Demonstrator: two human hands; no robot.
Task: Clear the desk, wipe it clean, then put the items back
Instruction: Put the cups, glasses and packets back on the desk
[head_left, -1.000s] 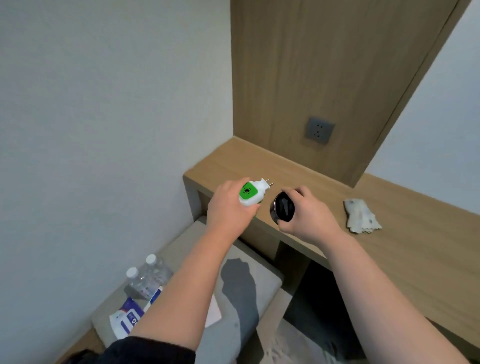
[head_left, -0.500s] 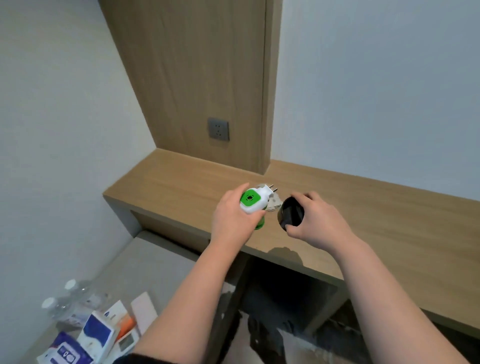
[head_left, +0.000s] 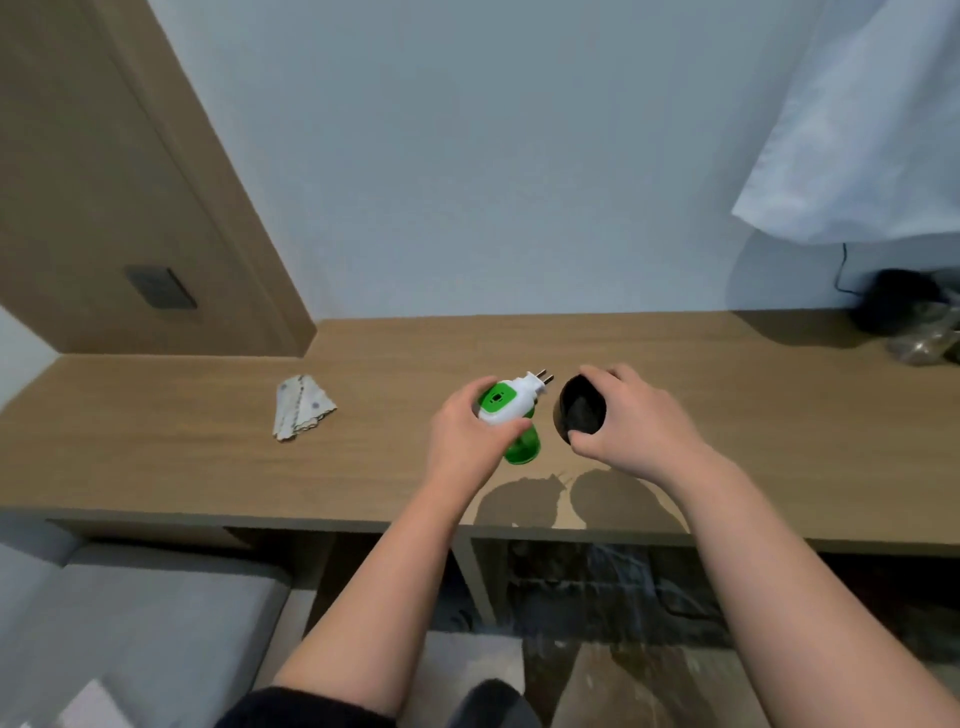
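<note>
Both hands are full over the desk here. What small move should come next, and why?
Probably lower both hands and set the items down. The left hand grips the green and white plug-in device, and the right hand holds the black round object. Both are above the desk, and the folded cloth lies aside.

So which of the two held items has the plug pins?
The green-and-white device in the left hand; the right hand holds a plain black round object.
</note>
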